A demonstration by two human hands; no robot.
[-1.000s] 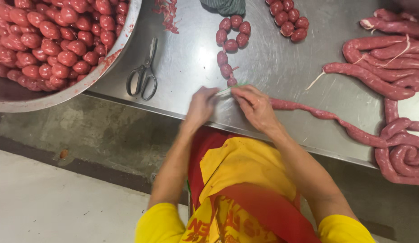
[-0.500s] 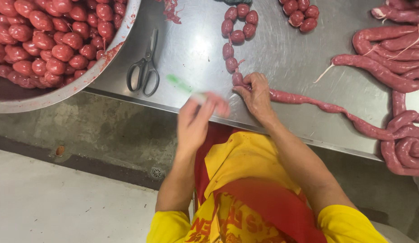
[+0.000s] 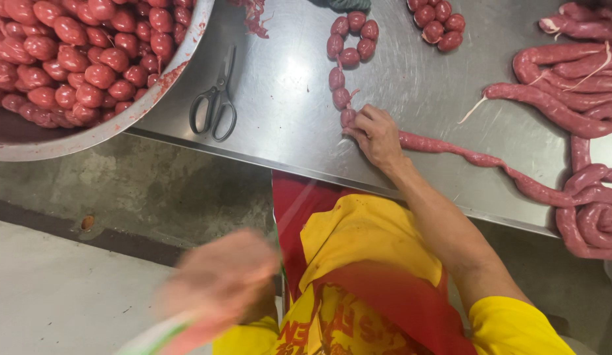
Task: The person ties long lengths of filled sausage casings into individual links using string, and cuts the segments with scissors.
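My right hand point(image 3: 377, 135) pinches the sausage rope point(image 3: 464, 154) near the table's front edge point(image 3: 253, 154). My left hand point(image 3: 217, 283), blurred, is off the table gripping pale string point(image 3: 151, 336). A hard pull risks splitting the casing.

The counter point(image 3: 286, 125) is brushed metal, dull grey with a soft shine and fine scratches. At its left end the bowl point(image 3: 155, 98) is also metal, its rim smeared with red. The sausage balls point(image 3: 69, 46) inside the bowl look wet and glossy, with a tight smooth skin. The scissors point(image 3: 216, 98), just right of the bowl, have dark matt handles and plain metal blades. The long sausage point(image 3: 464, 154) on the counter has a thin, moist, shiny skin, a little wrinkled where it narrows. Thin pale string point(image 3: 473, 108) looks dry and matt. Below the counter edge, the apron point(image 3: 358, 263) is smooth cloth. The floor point(image 3: 56, 296) is rough, matt concrete.
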